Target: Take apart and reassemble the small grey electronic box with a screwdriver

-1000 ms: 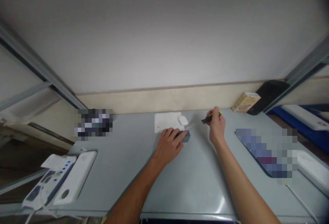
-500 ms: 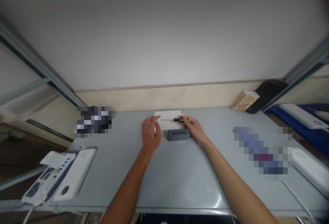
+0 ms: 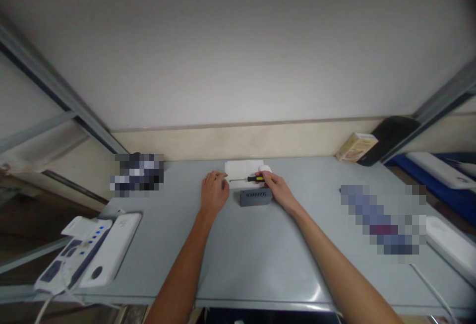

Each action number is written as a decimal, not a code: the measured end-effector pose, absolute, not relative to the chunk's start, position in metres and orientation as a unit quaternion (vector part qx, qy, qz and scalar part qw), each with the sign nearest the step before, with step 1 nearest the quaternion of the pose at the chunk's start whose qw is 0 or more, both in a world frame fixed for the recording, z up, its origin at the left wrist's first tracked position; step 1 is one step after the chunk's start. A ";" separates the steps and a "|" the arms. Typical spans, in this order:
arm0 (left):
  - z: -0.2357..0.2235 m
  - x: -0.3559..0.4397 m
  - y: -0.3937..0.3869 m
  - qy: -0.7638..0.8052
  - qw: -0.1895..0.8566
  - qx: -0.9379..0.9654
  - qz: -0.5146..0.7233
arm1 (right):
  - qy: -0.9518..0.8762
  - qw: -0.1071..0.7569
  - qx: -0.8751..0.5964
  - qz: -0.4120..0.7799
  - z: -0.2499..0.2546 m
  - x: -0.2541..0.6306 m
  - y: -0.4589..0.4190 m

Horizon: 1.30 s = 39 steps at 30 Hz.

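My right hand [image 3: 277, 190] grips a screwdriver [image 3: 255, 179] by its black and yellow handle, the thin shaft pointing left. A small dark spot shows at the tip; I cannot make out what it is. My left hand [image 3: 214, 192] is by that tip, thumb and index finger apart, the other fingers loosely bent, with nothing visible in it. Beneath the screwdriver lies a white paper sheet [image 3: 238, 167]. A dark grey box [image 3: 256, 197] with a row of slots stands in front of the paper, close to my right wrist.
On the grey table [image 3: 256, 259], a white power strip [image 3: 70, 259] and a white flat device [image 3: 111, 249] lie at the left. A yellow box [image 3: 356, 147] leans by a black object [image 3: 390, 139] at the back right. Blurred items occupy both sides; a cable [image 3: 433, 287] runs at right.
The screwdriver has come slightly nearer to me and left with my right hand. My left hand has drawn back a little to the left, its index finger less extended.
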<state>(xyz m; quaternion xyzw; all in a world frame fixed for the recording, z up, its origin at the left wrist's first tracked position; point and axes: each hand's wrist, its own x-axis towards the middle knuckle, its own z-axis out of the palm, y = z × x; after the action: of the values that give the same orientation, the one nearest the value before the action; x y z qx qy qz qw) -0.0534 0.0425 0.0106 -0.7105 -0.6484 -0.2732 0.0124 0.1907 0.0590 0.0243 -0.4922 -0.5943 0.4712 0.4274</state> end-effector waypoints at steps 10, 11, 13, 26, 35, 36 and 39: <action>0.011 -0.051 0.043 -0.632 -0.014 -0.711 -0.309 | -0.548 0.457 -0.493 0.497 0.022 0.195 0.061; 0.011 -0.052 0.044 -0.630 -0.015 -0.711 -0.313 | -0.546 0.458 -0.492 0.499 0.022 0.195 0.061; 0.010 -0.053 0.045 -0.623 -0.014 -0.715 -0.317 | -0.543 0.462 -0.491 0.500 0.022 0.195 0.061; 0.008 -0.056 0.046 -0.604 -0.007 -0.738 -0.300 | -0.543 0.465 -0.482 0.507 0.021 0.197 0.062; 0.008 -0.057 0.045 -0.609 0.003 -0.735 -0.297 | -0.535 0.469 -0.480 0.513 0.022 0.196 0.061; 0.008 -0.057 0.045 -0.610 0.003 -0.735 -0.296 | -0.536 0.470 -0.479 0.513 0.022 0.196 0.061; 0.009 -0.057 0.046 -0.609 0.000 -0.736 -0.295 | -0.536 0.469 -0.477 0.514 0.022 0.196 0.061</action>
<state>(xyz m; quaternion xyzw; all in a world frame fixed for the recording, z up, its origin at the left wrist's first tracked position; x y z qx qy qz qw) -0.0571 0.0457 0.0089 -0.7362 -0.6090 -0.2952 0.0004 0.1962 0.0610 0.0224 -0.4773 -0.5364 0.5142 0.4692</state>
